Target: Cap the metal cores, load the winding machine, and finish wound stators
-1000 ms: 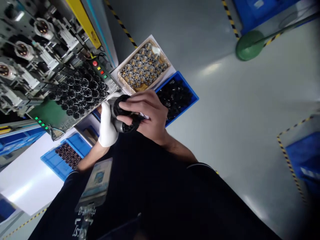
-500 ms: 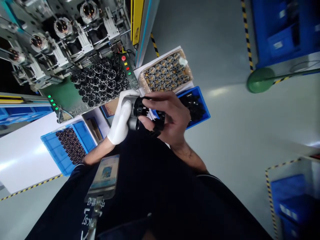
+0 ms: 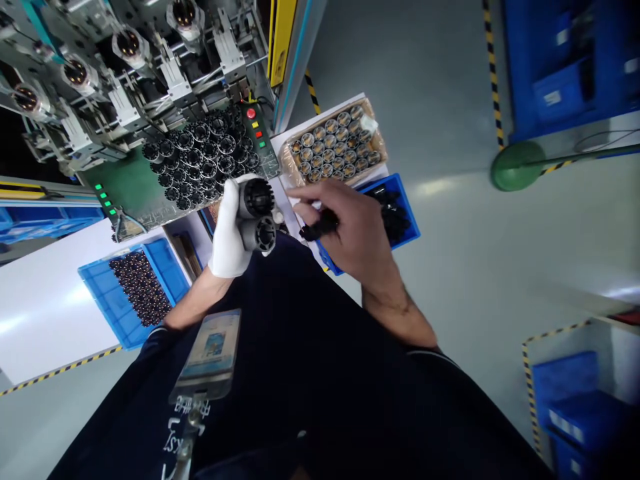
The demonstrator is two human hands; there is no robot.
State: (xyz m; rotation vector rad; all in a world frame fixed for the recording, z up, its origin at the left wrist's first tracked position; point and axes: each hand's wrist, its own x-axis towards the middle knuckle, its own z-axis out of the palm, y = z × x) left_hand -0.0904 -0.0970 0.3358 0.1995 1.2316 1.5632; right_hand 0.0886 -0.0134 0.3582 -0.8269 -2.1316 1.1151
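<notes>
My left hand [image 3: 231,233], in a white glove, is closed around two grey metal cylinders. The upper metal cylinder [image 3: 245,205] bears a black toothed plastic ring [image 3: 259,197] on its end. The lower cylinder [image 3: 250,235] shows a hollow, slotted end. My bare right hand [image 3: 357,230] is just to the right, apart from the cylinders. Black toothed plastic pieces [image 3: 320,227] are held in its curled fingers, while its index finger and thumb point towards the cylinders. How many pieces it holds is hidden.
Many black-rimmed cylinders [image 3: 210,157] stand on the green machine table [image 3: 125,177], below metal fixtures [image 3: 173,77]. A box of metal cylinders [image 3: 336,143] lies to the right, with a blue bin of black parts [image 3: 400,210] nearer. A blue tray [image 3: 103,293] holds copper-coloured parts.
My right hand has drawn back to the right, away from the toothed ring. The left hand has tipped the cylinders so their ends face up more and has shifted slightly left.
</notes>
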